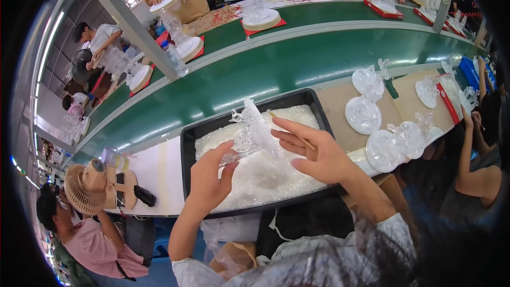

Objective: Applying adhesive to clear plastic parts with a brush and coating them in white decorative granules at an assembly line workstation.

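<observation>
My left hand [213,176] is closed around the stem of a clear, ice-like figure with a round base [258,127], tilted on its side above a black tray [187,167]. Loose clear-white granules [255,186] fill that tray. A thin, tan stick [306,142] is tucked between the fingers of my right hand [313,151]. Those fingers stretch toward the face of the round base; whether they touch it I cannot tell. The stick's tip is partly hidden behind the fingers.
Several clear figures with round bases [363,115] lie right of the tray. A beige fan [85,188] and a clear jar [114,158] stand at left. Beyond runs a green conveyor [234,77], with a grey metal post [133,24]. Co-workers sit on both sides.
</observation>
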`<state>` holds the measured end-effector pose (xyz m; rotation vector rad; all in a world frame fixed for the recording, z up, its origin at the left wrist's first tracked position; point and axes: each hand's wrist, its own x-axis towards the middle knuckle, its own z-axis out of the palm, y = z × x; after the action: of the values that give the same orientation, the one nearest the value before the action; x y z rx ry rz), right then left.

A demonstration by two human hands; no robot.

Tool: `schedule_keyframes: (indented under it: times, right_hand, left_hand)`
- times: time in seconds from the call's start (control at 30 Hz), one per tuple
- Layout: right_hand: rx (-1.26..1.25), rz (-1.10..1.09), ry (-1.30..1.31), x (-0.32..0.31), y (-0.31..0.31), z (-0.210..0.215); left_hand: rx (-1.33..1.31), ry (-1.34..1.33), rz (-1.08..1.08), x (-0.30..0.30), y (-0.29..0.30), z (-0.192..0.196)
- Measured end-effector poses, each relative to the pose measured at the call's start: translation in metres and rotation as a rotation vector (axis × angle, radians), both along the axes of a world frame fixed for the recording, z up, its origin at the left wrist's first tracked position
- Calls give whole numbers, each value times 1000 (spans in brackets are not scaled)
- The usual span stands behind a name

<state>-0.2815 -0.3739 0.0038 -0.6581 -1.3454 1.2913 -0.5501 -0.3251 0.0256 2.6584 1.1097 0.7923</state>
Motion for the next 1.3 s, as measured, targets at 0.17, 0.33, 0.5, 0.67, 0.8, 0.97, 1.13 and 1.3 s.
schedule_keyframes:
  times: [0.17,0.33,0.5,0.67,0.8,0.97,1.13,1.3]
  right_hand:
    - [-46,133,76,18,1,9]
    - [-149,156,9,32,-3,25]
    - [-23,-6,-764,42,6,37]
    - [290,-370,-834,23,22,33]
    - [414,-349,-466,0,43,7]
    - [525,-294,-702,-4,58,16]
    - [263,-175,-699,-35,39,11]
    - [236,-257,-820,-29,35,1]
  left_hand:
    - [-245,-471,-91,-8,1,-24]
    - [-385,-595,-81,-10,1,-29]
    - [-265,-547,-100,-12,1,-25]
    - [95,-346,-196,-18,11,-28]
    - [42,-433,-92,-8,-4,-31]
    - [-549,-820,17,-12,2,-35]
    - [-741,-884,-8,-12,9,-29]
    - [-794,-901,-48,-16,12,-32]
